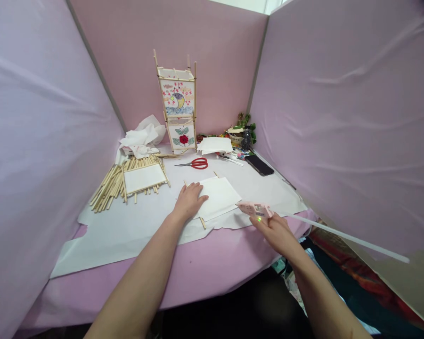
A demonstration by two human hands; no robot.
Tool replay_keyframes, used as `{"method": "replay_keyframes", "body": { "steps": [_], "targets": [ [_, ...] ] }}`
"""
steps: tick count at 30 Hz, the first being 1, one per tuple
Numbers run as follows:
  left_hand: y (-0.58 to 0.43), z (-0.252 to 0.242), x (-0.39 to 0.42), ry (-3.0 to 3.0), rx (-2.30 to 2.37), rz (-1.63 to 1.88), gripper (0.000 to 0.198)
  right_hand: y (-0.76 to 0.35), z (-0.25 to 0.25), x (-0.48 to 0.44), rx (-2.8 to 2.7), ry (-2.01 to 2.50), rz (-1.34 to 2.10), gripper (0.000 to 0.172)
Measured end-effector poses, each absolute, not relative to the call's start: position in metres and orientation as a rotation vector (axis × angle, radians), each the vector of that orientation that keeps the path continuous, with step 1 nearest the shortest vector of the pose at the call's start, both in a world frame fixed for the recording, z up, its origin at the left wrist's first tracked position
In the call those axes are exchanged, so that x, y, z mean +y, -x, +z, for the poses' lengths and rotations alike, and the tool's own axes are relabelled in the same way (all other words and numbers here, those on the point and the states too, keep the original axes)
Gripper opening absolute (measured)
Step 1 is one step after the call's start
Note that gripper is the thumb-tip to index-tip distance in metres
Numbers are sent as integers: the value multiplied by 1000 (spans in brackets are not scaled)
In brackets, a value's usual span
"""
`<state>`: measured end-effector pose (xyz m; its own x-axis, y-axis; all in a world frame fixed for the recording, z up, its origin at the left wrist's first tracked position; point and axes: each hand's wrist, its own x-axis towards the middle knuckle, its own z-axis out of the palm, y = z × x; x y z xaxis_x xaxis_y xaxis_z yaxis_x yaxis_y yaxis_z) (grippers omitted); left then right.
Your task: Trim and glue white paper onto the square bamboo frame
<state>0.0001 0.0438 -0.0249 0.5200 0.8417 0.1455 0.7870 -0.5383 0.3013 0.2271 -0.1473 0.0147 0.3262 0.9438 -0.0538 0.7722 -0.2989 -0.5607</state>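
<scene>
My left hand lies flat with its fingers spread on the left part of a white paper sheet. Thin wooden sticks poke out from under that sheet at its lower and upper edges. In my right hand is a pink hot glue gun, its nozzle pointing left at the right edge of the paper. A long white glue stick extends from the back of the gun. A small green light glows on the gun. Whether the nozzle touches the paper I cannot tell.
Left lies a pile of wooden sticks with a papered stick frame on it. Red-handled scissors lie mid-table. Behind stand a painted paper lantern, crumpled tissue and stacked paper. A phone lies right. Fabric walls surround the table.
</scene>
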Motion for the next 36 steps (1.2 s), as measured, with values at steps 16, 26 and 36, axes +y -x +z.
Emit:
{"method": "replay_keyframes", "body": {
  "steps": [16,26,36],
  "targets": [
    [1,-26,45,-2573,1384,417,45,-269,-2,-73,-229,1198,1121,3],
    [1,-27,45,-2580,1387,420,42,-286,-12,-45,-857,1922,827,45],
    [1,-26,44,-2597,1389,427,43,-287,-11,-61,-1124,2484,222,58]
  ]
}}
